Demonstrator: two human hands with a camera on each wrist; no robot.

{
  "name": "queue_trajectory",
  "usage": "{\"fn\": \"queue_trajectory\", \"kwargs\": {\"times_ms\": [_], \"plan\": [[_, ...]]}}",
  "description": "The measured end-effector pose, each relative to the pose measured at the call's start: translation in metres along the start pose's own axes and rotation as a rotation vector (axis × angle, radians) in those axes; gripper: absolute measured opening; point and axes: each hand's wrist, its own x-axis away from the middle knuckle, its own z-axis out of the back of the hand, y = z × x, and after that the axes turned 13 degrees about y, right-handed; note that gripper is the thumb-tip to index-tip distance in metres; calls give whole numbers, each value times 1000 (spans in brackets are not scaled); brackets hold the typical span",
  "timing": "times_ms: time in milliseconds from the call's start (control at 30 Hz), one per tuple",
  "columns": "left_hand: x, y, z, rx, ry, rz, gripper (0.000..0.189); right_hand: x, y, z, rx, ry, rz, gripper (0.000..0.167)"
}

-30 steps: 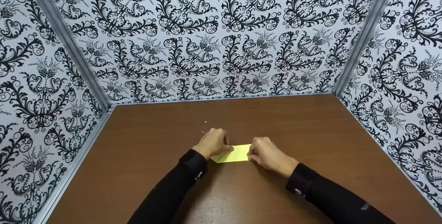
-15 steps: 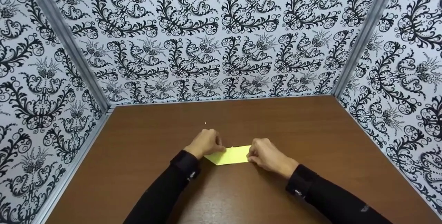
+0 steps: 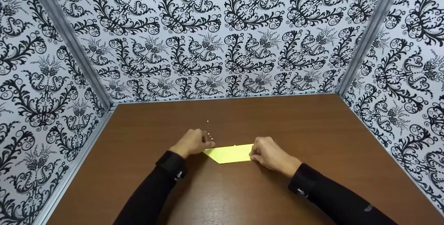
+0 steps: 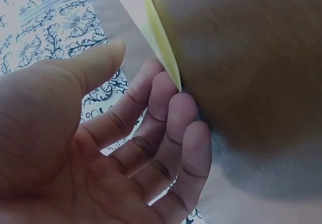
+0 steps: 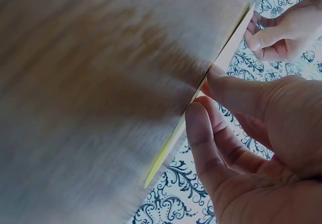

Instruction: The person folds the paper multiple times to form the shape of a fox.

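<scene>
Paper (image 3: 230,154) brought into a band, the folding perhaps midway

From where I stand, the yellow paper is near the middle of the brown surface (image 3: 222,190), between the two hands. Whether it lies fully flat there, I cannot tell. It makes a long, narrow band, and its left end is cut by a slanting edge, running to a point at the far corner. In the left wrist view this end looks like more than one layer, so I judge that some folding is already done.

The right hand (image 3: 269,152) pinches the right end between the thumb and the bent fingers (image 5: 198,123), and it covers this end, so I cannot say which shape is under it. The left hand (image 3: 194,141) is beside the pointed end; its fingers (image 4: 180,116) are loosely bent, the tips at the paper, and the thumb is lifted apart, so nothing is gripped there.

What is left is harder to say. The band looks too simple for a finished piece, and a small tip rises at its far edge; more creasing seems needed. A few white specks (image 3: 207,121) lie beyond the left hand, apart from the paper.
</scene>
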Motion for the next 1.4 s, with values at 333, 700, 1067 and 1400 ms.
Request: {"fn": "queue_trajectory", "kwargs": {"times_ms": [333, 700, 1067, 1400], "plan": [[-4, 3, -5, 6, 30, -24, 29, 0, -2, 0, 6, -3, -11, 9], [-10, 39, -13, -59, 1, -161, 32, -1, -2, 3, 12, -21, -18, 5], [-17, 61, -37, -61, -1, -199, 19, -1, -3, 2, 36, 0, 14, 10], [-17, 62, -45, -18, 43, -224, 17, -2, -1, 2, 50, -16, 30, 11]]}}
